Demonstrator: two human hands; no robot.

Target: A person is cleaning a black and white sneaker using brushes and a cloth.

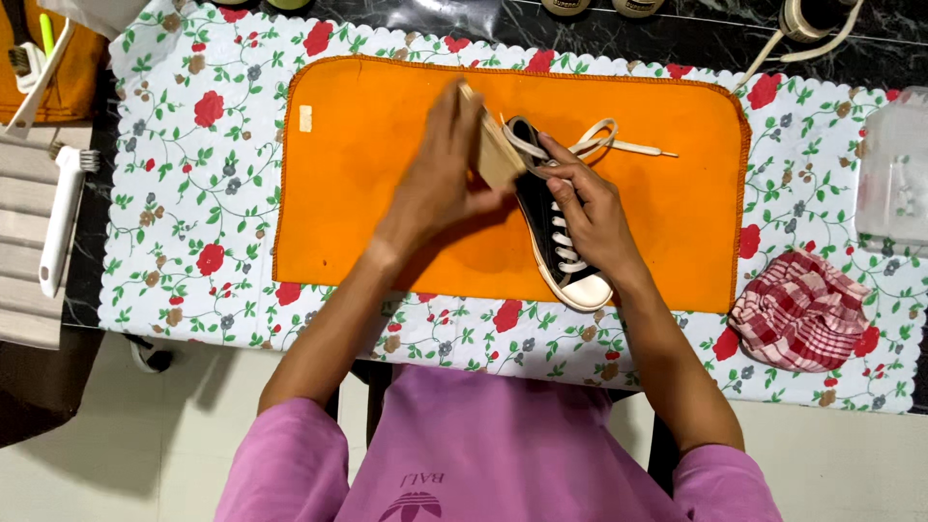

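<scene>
Left hand [440, 184] grips wooden brush [491, 150] against black sneaker [556, 227]; right hand [590, 208] clamps sneaker steady on orange cloth [387, 193] shielding floral tablecloth [193, 193]. Checked rag [802, 311] right.

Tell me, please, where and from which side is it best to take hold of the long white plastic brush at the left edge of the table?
Probably the long white plastic brush is best gripped around the straight handle, near its middle, coming from above. It lies flat, lengthwise, bristle head at the far end, with no other thing touching the handle.
</scene>
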